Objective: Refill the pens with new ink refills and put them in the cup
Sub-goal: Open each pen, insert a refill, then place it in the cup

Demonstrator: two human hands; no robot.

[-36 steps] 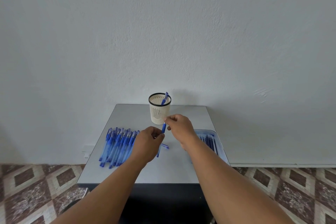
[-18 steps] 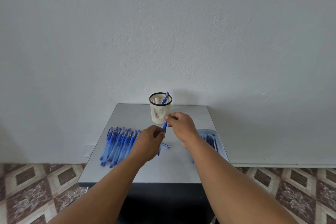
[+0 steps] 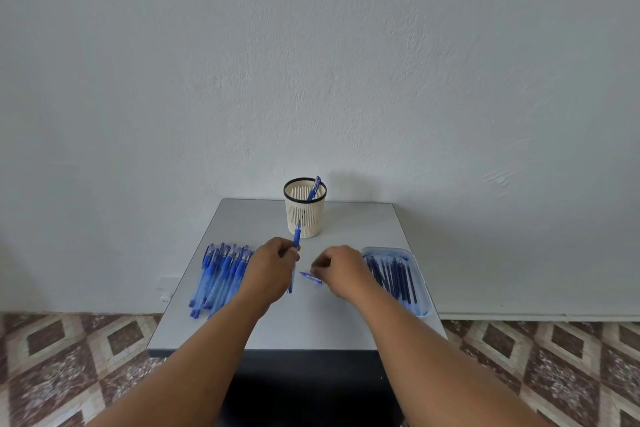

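Note:
My left hand (image 3: pixel 273 270) grips a blue pen (image 3: pixel 296 236) that stands almost upright, its tip pointing up in front of the cream mesh cup (image 3: pixel 304 215). One blue pen (image 3: pixel 313 187) leans inside the cup. A small blue pen cap (image 3: pixel 310 277) lies on the table between my hands. My right hand (image 3: pixel 341 270) is low over the table with curled fingers at the cap's right end; whether it pinches the cap is hidden. Several blue pens (image 3: pixel 221 274) lie in a row on the left.
A clear tray (image 3: pixel 423 291) with several dark refills (image 3: pixel 394 274) sits on the right of the small grey table (image 3: pixel 304 326). The table stands against a white wall, with patterned floor tiles on both sides.
My right hand let go of the pen's upper end and dropped down and right to the cap on the table. My left hand kept the pen and raised it slightly.

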